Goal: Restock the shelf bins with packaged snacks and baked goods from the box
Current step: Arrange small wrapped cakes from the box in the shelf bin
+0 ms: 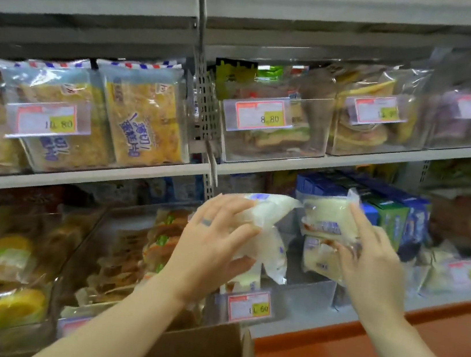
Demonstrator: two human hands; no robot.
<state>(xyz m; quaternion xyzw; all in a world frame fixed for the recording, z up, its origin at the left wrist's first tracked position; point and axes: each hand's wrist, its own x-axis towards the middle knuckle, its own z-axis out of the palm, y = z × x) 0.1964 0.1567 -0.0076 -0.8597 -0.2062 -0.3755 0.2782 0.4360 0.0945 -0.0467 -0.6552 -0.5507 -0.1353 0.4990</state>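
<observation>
- Both hands are busy in the head view: my left hand (214,236) grasps a bundle of white packets (269,210). Its fingers are spread over the top and the thumb presses from below.
- My right hand (368,257) holds two sandwich packets (325,218), one above the other. The index finger lies straight along the upper packet, and the other fingers are curled where the two packets meet.
- The white packets and the sandwich packets are side by side, and their upper corners come very close. I cannot tell if they really touch.
- Both loads are in the air over the open top of the clear bin (303,290) on the lower shelf. This bin has a price tag (248,305) on its front wall.
- The cardboard box (203,355) is open under my forearms, in front of the clear bin. Its inside is hidden from this angle.
- Behind my right hand, blue cartons (398,213) stand in a row on the same shelf.
- On the shelf above, at the left, yellow packets (145,123) stand upright next to each other.
- An orange ledge (354,355) runs under the lower shelf at the right.
</observation>
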